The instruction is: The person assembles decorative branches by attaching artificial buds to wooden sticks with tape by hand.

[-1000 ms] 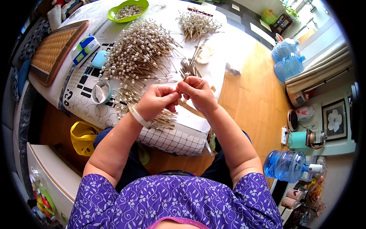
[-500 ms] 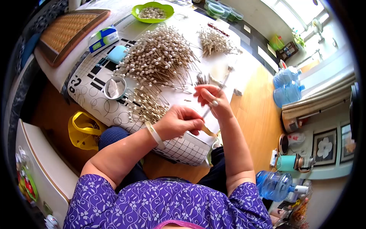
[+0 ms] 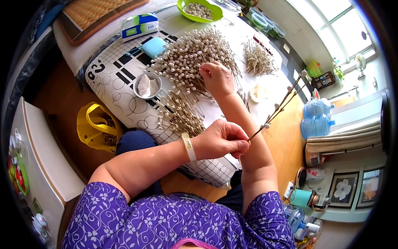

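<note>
My left hand (image 3: pixel 219 140), with a pale bangle at its wrist, pinches the lower end of a thin brown twig (image 3: pixel 278 108) carrying white buds. The twig slants up to the right, across my right forearm. Over the right side of a big heap of white-beaded stems (image 3: pixel 188 58), my right hand (image 3: pixel 218 79) has its fingers curled together; what they grip, if anything, is hidden. A smaller bundle of bud-tipped stems (image 3: pixel 182 114) lies between the heap and my left hand. Another bunch of stems (image 3: pixel 259 58) rests at the table's far right.
On the patterned tablecloth (image 3: pixel 124 99) stand a tin with white tissue (image 3: pixel 148 86), a light-blue case (image 3: pixel 154 47), a tissue pack (image 3: pixel 140 27) and a green bowl of white beads (image 3: pixel 200 10). A yellow bag (image 3: pixel 97 126) sits on the floor at left.
My right hand has left the twig and moved up and left to the heap of stems. My left hand has shifted right, still holding the twig. The view has turned slightly.
</note>
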The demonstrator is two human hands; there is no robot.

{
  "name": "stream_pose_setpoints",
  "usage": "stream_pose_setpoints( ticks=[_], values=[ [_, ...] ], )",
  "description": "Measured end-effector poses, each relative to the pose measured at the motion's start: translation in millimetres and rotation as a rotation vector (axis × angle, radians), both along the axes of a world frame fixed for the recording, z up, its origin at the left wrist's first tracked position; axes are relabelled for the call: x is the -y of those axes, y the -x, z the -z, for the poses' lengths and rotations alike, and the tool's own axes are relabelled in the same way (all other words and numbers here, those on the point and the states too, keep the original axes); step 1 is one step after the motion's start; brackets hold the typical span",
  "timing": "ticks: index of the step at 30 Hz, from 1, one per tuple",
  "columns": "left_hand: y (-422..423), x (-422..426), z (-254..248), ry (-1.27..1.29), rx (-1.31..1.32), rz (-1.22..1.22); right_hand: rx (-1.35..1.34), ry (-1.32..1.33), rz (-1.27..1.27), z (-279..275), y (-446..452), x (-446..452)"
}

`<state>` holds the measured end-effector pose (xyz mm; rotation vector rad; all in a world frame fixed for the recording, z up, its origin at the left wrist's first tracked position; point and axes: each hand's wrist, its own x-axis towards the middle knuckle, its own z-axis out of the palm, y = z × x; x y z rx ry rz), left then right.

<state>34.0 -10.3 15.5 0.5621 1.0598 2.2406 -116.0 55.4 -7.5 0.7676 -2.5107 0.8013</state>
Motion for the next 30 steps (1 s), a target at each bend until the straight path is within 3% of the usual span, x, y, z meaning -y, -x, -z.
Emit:
stream_pose_setpoints(
  ticks=[2,4,6,9,15,20,24,28,30],
  values=[
    [0,-1,2,-0.063,-0.005,-0.005,-0.101,-0.127,0.074,-1,8,5],
    [1,2,0,-0.09,0.019,-0.007,0.11,-0.05,0.181,-18,4,1],
    [0,5,-4,-0.074,-0.003,-0.008,0.254,-0.227,0.24,-22,6,-8],
    [0,3,-5,-0.067,0.004,0.019,0.195,-0.381,0.27,-11,3,-12],
    [0,0,2,-0.126,0.001,0.057,0.214,-0.279,0.264,-10,14,-11],
    [-1,-4,2,-0.012,0.004,0.071,0.194,-0.092,0.22,-15,19,-26],
    [-4,-5,0,-0.002,0.008,0.072,0.242,-0.184,0.134,-19,14,-14],
    [-3,-4,3,-0.043,-0.002,0.058,0.229,-0.423,0.279,-11,20,-1],
    [-2,-3,4,-0.043,-0.008,0.056,0.273,-0.375,0.277,-9,22,-3]
  ],
)
